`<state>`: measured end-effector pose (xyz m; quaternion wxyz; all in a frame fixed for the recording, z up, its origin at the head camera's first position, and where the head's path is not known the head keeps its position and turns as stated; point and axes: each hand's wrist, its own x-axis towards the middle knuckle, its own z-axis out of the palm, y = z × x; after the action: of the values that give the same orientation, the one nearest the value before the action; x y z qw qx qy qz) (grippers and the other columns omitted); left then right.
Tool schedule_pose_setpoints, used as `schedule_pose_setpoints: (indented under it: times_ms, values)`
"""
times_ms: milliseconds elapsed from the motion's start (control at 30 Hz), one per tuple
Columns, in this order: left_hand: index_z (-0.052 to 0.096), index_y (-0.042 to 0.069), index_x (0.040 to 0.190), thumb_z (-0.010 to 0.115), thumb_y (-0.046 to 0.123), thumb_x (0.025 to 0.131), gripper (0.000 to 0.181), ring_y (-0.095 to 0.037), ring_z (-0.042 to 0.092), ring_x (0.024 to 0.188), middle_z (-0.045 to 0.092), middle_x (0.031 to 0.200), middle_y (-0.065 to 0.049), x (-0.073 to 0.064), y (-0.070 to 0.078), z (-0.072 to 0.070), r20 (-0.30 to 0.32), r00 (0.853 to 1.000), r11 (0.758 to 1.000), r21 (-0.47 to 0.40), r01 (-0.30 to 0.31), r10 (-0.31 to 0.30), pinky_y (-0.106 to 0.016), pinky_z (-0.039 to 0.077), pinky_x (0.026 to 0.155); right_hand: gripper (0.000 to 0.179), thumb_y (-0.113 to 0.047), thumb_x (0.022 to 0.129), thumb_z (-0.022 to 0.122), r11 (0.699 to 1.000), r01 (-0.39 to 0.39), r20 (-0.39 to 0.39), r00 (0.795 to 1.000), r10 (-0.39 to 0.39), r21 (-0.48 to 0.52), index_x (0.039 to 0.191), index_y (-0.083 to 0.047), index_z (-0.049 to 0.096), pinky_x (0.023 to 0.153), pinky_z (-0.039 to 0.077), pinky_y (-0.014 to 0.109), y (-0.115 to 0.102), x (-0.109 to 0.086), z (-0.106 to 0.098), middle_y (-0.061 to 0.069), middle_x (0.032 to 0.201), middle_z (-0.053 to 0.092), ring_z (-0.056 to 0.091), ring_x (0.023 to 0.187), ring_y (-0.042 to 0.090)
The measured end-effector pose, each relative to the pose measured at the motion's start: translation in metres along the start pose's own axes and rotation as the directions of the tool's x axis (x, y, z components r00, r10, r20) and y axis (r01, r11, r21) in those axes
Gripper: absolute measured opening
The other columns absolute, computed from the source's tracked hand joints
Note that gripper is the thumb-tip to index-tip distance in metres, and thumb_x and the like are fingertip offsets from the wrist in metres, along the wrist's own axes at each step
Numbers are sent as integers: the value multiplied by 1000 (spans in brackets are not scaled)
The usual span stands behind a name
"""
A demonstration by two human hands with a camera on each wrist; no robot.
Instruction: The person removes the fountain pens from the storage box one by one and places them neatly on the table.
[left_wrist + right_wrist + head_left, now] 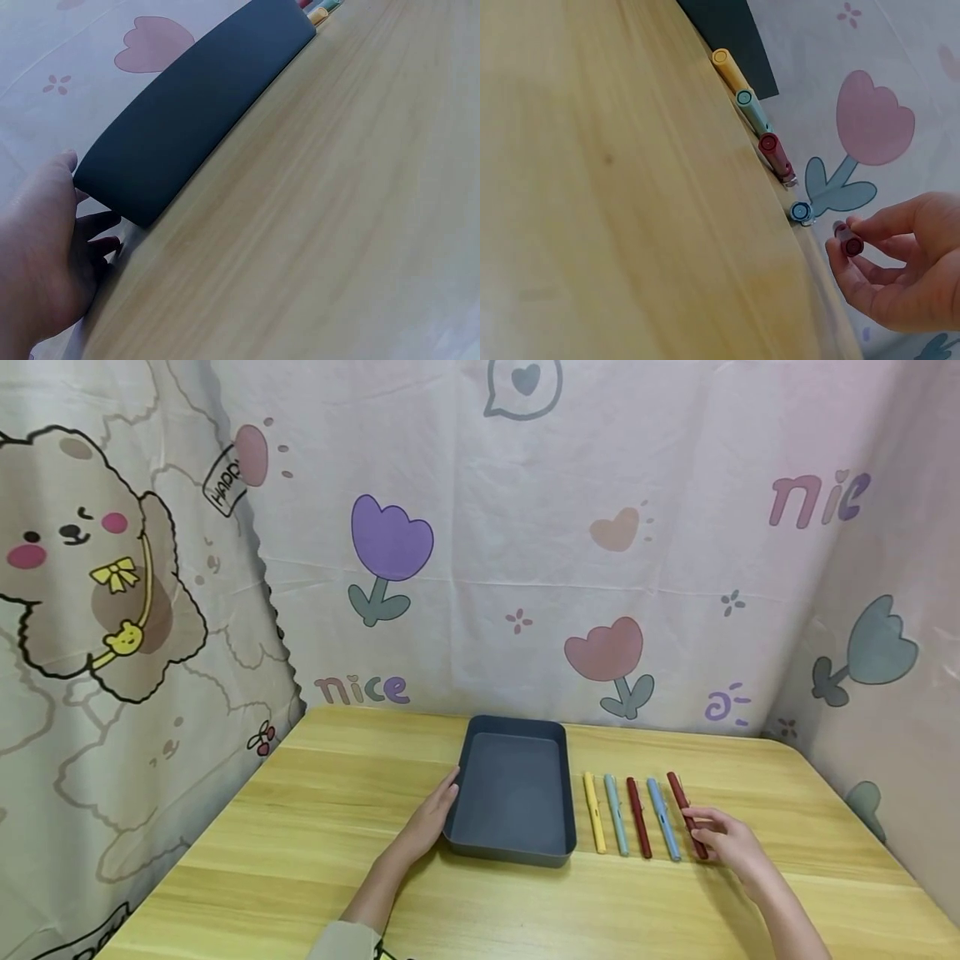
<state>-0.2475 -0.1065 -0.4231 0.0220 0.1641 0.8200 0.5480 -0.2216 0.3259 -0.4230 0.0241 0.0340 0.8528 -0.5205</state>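
My left hand (pixel 426 818) rests against the left wall of a dark grey rectangular tray (pixel 512 857), its fingers extended along the side. In the left wrist view the thumb touches the tray's corner. With thumb and fingers, my right hand (pixel 726 837) pinches a dark red pen (pixel 678 790) at the right end of a row; the right wrist view shows its round end (pixel 853 246) between the fingertips. Left of it lie a blue pen (pixel 663 818), another dark red pen (pixel 639 817), a light teal pen (pixel 617 814) and a yellow pen (pixel 594 812), side by side.
The wooden table (pixel 300 827) carries the tray and pens. Behind it hangs a pale printed curtain (pixel 465 635) with flowers and lettering, and another curtain (pixel 187 760) with a bear print runs along the left side.
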Motion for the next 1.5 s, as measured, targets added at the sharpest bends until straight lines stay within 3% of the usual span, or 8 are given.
schedule_pose_setpoints:
  times_ms: [200,433,500,933,1233,1500]
  values:
    - [20,-2,145,26,24,103,49,-44,19,130,19,146,-24,2,-6,0,-10,1000,1000,-6,-4,4,-58,15,102,40,-2,92,48,1000,-9,-12,1000,9,8,128,12,41,69,49,33,6,4,2,25,112,53,57,89,19]
    - [20,8,147,26,35,102,53,-40,19,132,19,148,-18,16,-40,3,-30,1000,1000,8,-2,2,-57,15,102,39,-2,92,48,999,-13,-24,1000,14,29,128,13,41,68,51,32,12,7,3,26,110,54,58,86,18]
    - [21,9,147,26,38,102,54,-39,20,131,20,148,-17,17,-43,4,-37,999,1000,20,-1,2,-57,15,102,39,-2,92,48,999,-16,-26,1000,17,33,128,13,42,68,51,32,13,7,3,26,110,54,59,85,18]
    - [21,10,147,26,40,101,55,-40,20,131,21,148,-17,19,-45,4,-38,999,1000,23,-3,4,-57,15,102,39,-3,93,47,998,-9,-19,1000,10,69,127,15,41,71,51,31,16,9,3,22,107,56,58,84,15]
    - [22,11,147,27,37,102,53,-37,21,132,22,148,-15,20,-44,6,-53,999,1000,24,4,-2,-54,16,103,46,-10,89,59,1000,2,-34,999,-2,8,127,11,45,62,46,28,15,9,2,22,107,61,60,80,12]
    - [22,10,147,26,33,102,51,-37,21,132,21,148,-15,21,-44,7,-49,999,1000,17,5,-4,-54,16,104,42,-4,89,56,999,-2,-47,999,4,33,126,13,45,61,47,27,18,9,1,24,108,59,61,78,13]
